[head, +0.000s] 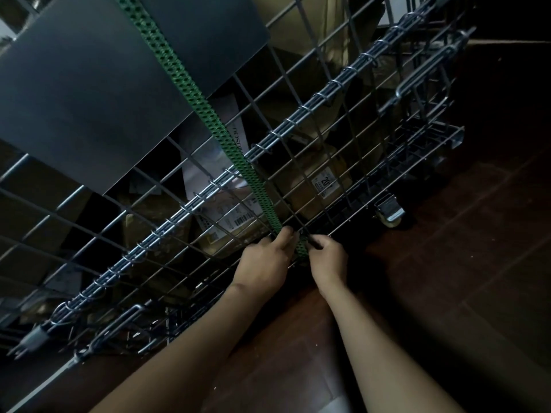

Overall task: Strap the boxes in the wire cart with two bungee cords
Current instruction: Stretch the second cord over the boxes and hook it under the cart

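Observation:
A flat green bungee cord (pixel 190 87) with small holes runs from the top of the wire cart (pixel 316 98) over a dark grey box (pixel 89 84) and down the cart's side grid. Its lower end sits between my two hands near the cart's bottom rail. My left hand (pixel 265 263) pinches the cord from the left. My right hand (pixel 326 259) grips the cord's end, where a dark hook meets the wire. Brown cardboard boxes (pixel 316 180) with shipping labels fill the cart behind the grid. The hook itself is mostly hidden by my fingers.
A caster wheel (pixel 390 214) sits under the cart's right corner. Dark wooden floor (pixel 447 278) spreads to the right and below my arms. Metal latches (pixel 417 81) hang on the cart's side.

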